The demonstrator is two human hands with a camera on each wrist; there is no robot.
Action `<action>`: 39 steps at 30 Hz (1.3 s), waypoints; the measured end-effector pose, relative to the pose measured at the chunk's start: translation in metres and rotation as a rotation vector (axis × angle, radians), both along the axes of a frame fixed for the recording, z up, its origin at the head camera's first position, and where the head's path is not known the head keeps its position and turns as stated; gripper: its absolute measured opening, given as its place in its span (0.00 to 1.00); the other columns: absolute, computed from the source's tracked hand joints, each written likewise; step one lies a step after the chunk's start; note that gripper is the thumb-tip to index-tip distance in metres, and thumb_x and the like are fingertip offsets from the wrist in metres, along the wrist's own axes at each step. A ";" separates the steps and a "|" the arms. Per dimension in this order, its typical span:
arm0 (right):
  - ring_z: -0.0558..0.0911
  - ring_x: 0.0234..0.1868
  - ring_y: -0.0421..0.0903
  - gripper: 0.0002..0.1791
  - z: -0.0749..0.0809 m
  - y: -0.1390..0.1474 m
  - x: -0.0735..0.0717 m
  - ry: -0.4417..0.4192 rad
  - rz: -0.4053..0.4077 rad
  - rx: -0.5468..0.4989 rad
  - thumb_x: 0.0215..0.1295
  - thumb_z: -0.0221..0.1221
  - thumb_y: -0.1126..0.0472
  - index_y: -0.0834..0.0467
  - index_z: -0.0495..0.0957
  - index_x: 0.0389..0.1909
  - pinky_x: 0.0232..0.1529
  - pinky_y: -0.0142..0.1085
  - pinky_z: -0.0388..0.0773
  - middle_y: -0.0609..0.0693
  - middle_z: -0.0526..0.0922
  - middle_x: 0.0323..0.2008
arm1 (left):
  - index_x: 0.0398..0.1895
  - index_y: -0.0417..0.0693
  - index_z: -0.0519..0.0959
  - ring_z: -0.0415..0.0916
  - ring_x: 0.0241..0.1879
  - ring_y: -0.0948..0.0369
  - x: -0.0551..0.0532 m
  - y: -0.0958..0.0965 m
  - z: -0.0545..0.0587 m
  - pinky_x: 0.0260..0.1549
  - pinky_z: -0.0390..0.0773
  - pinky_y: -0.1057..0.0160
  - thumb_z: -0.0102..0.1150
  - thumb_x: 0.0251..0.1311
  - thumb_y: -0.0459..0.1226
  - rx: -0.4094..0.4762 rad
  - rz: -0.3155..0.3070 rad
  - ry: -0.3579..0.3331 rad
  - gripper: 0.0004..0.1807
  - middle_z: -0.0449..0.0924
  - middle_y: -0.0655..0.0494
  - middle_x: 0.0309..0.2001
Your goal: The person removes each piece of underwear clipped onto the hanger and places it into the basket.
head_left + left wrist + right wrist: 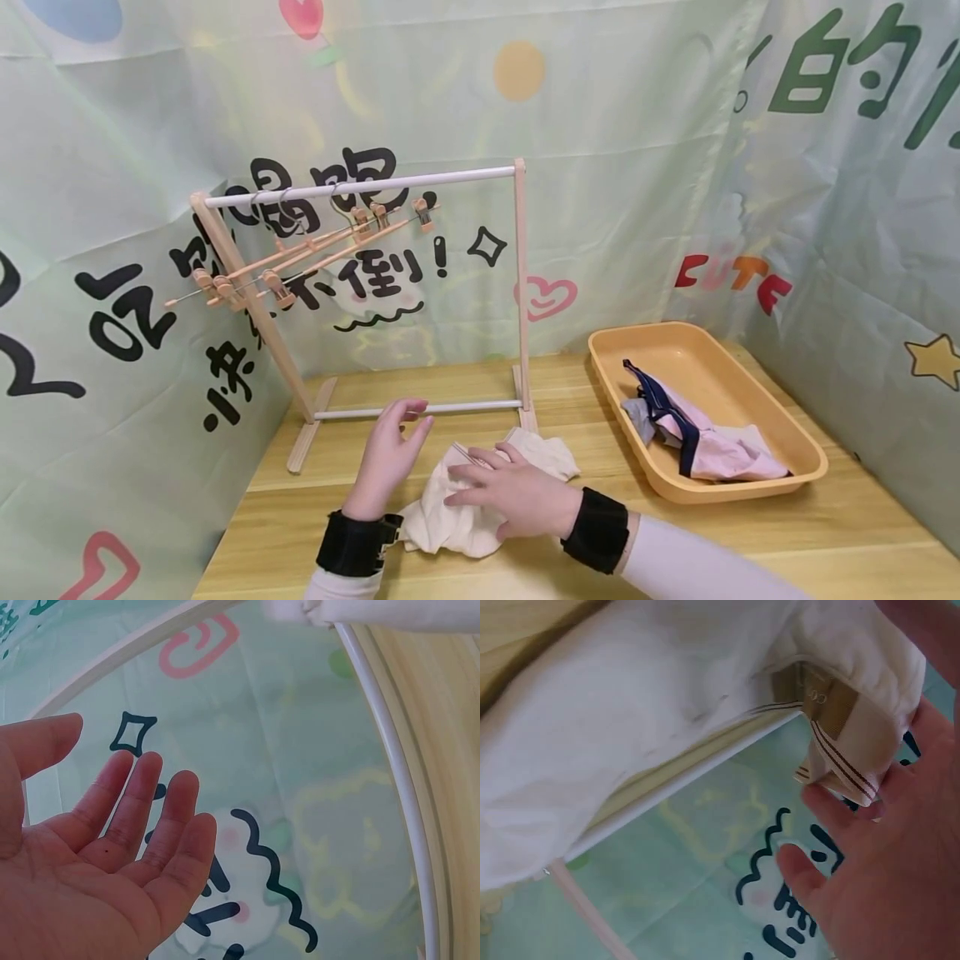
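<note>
A cream cloth garment (450,508) lies bunched on the table, its band with thin dark stripes (844,761) and a brown label showing in the right wrist view. Over this garment is my right hand (521,493), fingers spread and touching the cloth near the striped band. My left hand (386,462) is raised just left of the garment. Its palm and loosely bent fingers face the left wrist camera, with nothing in them.
Behind the hands stands a wooden rack (521,292) with several clip hangers (322,250) on its top rod. At the right, an orange tray (720,358) holds pink and navy clothing (720,450) and a grey piece. Printed curtains (637,208) surround the wooden table (847,533).
</note>
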State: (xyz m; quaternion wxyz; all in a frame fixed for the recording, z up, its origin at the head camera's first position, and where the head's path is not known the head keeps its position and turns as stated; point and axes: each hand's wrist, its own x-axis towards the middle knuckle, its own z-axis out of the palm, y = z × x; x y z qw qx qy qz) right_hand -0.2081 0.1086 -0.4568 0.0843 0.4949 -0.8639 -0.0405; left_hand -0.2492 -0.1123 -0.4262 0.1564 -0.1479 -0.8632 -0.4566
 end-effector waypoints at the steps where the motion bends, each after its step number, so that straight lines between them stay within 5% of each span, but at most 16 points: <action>1: 0.59 0.68 0.56 0.49 -0.001 0.001 -0.001 -0.010 -0.010 0.001 0.36 0.73 0.43 0.34 0.64 0.66 0.57 0.59 0.70 0.45 0.61 0.71 | 0.49 0.40 0.77 0.73 0.49 0.48 0.000 0.000 0.000 0.49 0.76 0.44 0.60 0.61 0.40 0.001 0.002 -0.006 0.17 0.79 0.47 0.49; 11: 0.68 0.62 0.58 0.46 -0.014 0.005 -0.008 -0.217 -0.087 -0.058 0.42 0.72 0.48 0.32 0.64 0.66 0.49 0.61 0.75 0.46 0.61 0.72 | 0.48 0.46 0.77 0.73 0.50 0.50 0.003 0.002 0.001 0.50 0.75 0.45 0.59 0.62 0.40 0.009 0.003 -0.040 0.13 0.78 0.48 0.49; 17: 0.71 0.57 0.57 0.44 -0.017 0.005 -0.011 -0.282 -0.084 -0.071 0.43 0.73 0.49 0.36 0.66 0.65 0.38 0.44 0.83 0.49 0.61 0.71 | 0.48 0.46 0.77 0.72 0.50 0.50 0.004 0.003 0.002 0.50 0.75 0.45 0.59 0.62 0.40 0.001 -0.005 -0.031 0.13 0.79 0.48 0.48; 26: 0.72 0.59 0.52 0.38 -0.027 0.007 -0.017 -0.264 -0.042 -0.090 0.48 0.69 0.47 0.43 0.69 0.63 0.57 0.46 0.75 0.55 0.66 0.68 | 0.48 0.46 0.77 0.73 0.49 0.51 0.005 0.005 0.002 0.50 0.75 0.46 0.59 0.62 0.40 -0.009 0.006 -0.034 0.14 0.79 0.49 0.49; 39: 0.75 0.50 0.46 0.30 -0.032 0.005 -0.018 -0.176 -0.047 -0.201 0.49 0.69 0.59 0.47 0.75 0.58 0.49 0.38 0.78 0.46 0.77 0.55 | 0.48 0.46 0.77 0.73 0.49 0.50 0.005 0.007 0.002 0.51 0.74 0.42 0.59 0.62 0.40 0.001 -0.003 -0.041 0.13 0.79 0.47 0.48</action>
